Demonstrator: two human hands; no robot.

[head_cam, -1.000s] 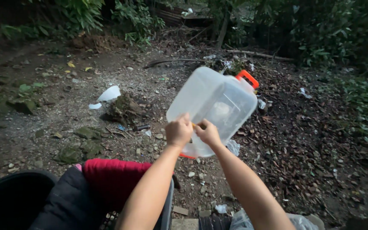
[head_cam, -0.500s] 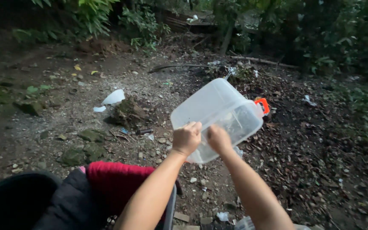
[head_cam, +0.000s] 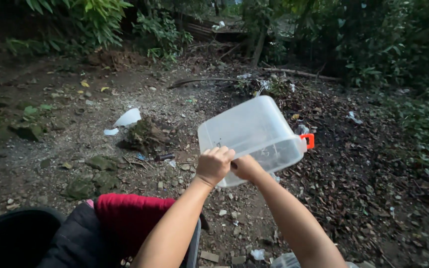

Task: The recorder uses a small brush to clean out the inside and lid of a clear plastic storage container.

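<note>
A clear plastic storage box with an orange-red latch is held out over the ground, tipped onto its side with its base facing me. My left hand grips its near lower edge. My right hand grips the same edge just beside it. The box looks empty from here; its open mouth faces away and is hidden.
Bare dirt with stones, dead leaves and white litter scraps stretches ahead. A small mound lies to the left. Bushes and fallen branches close the far side. A red cloth and a black container are at my lower left.
The box has tipped further over, its latch end swinging down and to the right. Both hands kept their grip on the near edge.
</note>
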